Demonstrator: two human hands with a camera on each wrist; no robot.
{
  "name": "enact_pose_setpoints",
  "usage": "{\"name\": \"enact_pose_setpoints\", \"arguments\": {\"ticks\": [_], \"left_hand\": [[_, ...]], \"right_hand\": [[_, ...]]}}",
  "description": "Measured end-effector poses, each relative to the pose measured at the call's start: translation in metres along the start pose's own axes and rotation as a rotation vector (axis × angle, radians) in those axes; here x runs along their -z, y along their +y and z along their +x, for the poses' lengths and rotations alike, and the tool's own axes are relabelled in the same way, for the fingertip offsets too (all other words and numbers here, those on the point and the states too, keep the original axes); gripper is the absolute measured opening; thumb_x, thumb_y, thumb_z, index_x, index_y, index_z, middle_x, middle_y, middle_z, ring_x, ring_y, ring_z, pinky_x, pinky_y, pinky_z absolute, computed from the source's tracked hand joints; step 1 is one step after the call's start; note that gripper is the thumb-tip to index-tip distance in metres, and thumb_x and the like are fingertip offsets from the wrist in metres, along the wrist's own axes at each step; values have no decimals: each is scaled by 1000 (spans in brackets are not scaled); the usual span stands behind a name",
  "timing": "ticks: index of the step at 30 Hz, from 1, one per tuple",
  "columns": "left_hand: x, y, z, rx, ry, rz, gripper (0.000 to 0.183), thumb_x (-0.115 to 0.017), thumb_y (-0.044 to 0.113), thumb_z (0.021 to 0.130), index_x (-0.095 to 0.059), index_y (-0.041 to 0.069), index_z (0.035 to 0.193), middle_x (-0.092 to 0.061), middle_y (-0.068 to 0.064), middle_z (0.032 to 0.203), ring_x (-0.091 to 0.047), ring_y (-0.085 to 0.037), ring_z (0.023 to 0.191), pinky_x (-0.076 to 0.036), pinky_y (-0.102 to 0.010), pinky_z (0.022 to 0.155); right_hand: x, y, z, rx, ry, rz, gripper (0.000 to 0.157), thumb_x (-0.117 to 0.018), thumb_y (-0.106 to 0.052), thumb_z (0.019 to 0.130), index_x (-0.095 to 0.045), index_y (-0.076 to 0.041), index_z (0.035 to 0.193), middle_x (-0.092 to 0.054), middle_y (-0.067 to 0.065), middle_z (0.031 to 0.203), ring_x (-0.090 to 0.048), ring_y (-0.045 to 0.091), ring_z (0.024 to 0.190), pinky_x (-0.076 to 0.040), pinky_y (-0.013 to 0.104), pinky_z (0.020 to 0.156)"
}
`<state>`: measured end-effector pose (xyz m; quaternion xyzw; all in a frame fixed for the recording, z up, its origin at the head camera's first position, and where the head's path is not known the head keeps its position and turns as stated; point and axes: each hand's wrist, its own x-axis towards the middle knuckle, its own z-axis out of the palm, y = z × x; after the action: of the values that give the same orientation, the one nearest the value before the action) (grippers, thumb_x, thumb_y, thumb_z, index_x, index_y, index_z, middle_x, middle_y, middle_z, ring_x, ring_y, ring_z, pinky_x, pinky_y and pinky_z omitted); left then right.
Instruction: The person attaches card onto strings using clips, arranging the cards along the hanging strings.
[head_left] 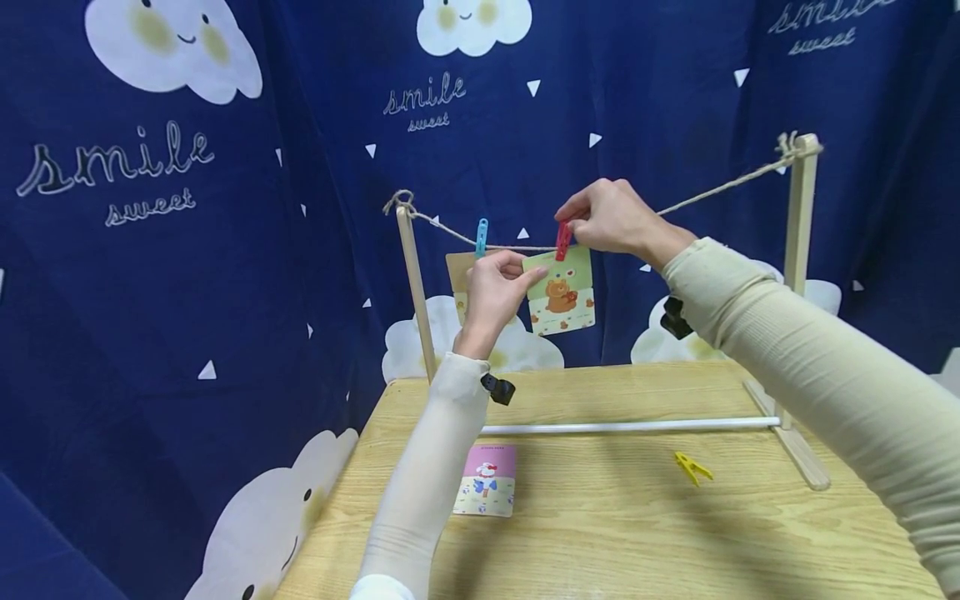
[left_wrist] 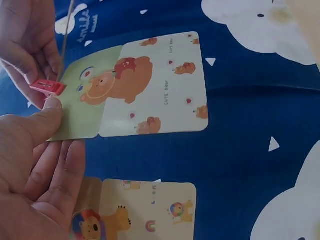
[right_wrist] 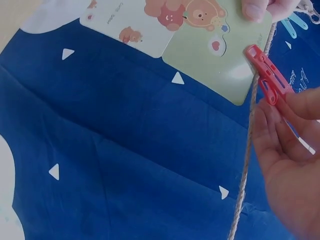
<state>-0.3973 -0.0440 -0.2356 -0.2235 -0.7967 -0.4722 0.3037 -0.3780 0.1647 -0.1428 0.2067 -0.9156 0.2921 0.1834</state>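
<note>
My left hand point(head_left: 495, 292) pinches the upper left corner of a green and cream bear card point(head_left: 561, 292) between thumb and fingers. In my right hand point(head_left: 618, 218) is a red clothespin point(right_wrist: 267, 75), its handles pinched by thumb and fingers, its tips over the card's top edge at the rope point(right_wrist: 247, 160). A blue clothespin point(head_left: 482, 237) sits on the rope just left of that, with a tan lion card point(left_wrist: 150, 210) hanging there, partly hidden behind my left hand in the head view.
The rope runs between two wooden posts point(head_left: 800, 208). A white rod point(head_left: 630, 427) crosses low above the wooden table point(head_left: 600, 533). On the tabletop lie a pink and cream card point(head_left: 487, 482), near my left forearm, and a yellow clothespin point(head_left: 692, 468). A blue cloud-printed curtain point(head_left: 330, 233) hangs behind.
</note>
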Motion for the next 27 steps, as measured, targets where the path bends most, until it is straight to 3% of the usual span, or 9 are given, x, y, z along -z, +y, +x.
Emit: {"name": "enact_pose_setpoints", "arguments": {"ticks": [5, 16, 22, 27], "left_hand": [[5, -2, -3, -15, -2, 31, 26, -88, 35, 85, -78, 13, 95, -77, 1, 84, -73, -10, 77, -58, -29, 71], [11, -10, -9, -5, -16, -3, 20, -87, 32, 86, -79, 15, 94, -77, 4, 82, -72, -6, 75, -57, -29, 67], [15, -14, -15, -1, -14, 19, 17, -88, 31, 85, -79, 17, 91, -77, 5, 80, -72, -7, 73, -57, -31, 65], [18, -21, -24, 5, -55, 34, 22, -88, 35, 84, -80, 17, 92, -77, 5, 81, -72, -8, 75, -57, -30, 65]], "right_hand": [[-1, 1, -1, 6, 8, -8, 40, -53, -13, 96, -71, -6, 130, -71, 14, 127, -64, 29, 101, -57, 43, 86], [-1, 4, -5, 20, 45, -6, 38, -58, -21, 98, -70, -5, 131, -72, 14, 125, -67, 30, 109, -56, 48, 97], [1, 4, -12, 60, 148, 6, 38, -58, -24, 101, -69, -5, 131, -72, 14, 123, -67, 29, 107, -55, 47, 97], [0, 6, -25, 96, 243, 20, 33, -58, -24, 101, -71, -5, 124, -73, 12, 116, -67, 26, 99, -56, 44, 94]]}}
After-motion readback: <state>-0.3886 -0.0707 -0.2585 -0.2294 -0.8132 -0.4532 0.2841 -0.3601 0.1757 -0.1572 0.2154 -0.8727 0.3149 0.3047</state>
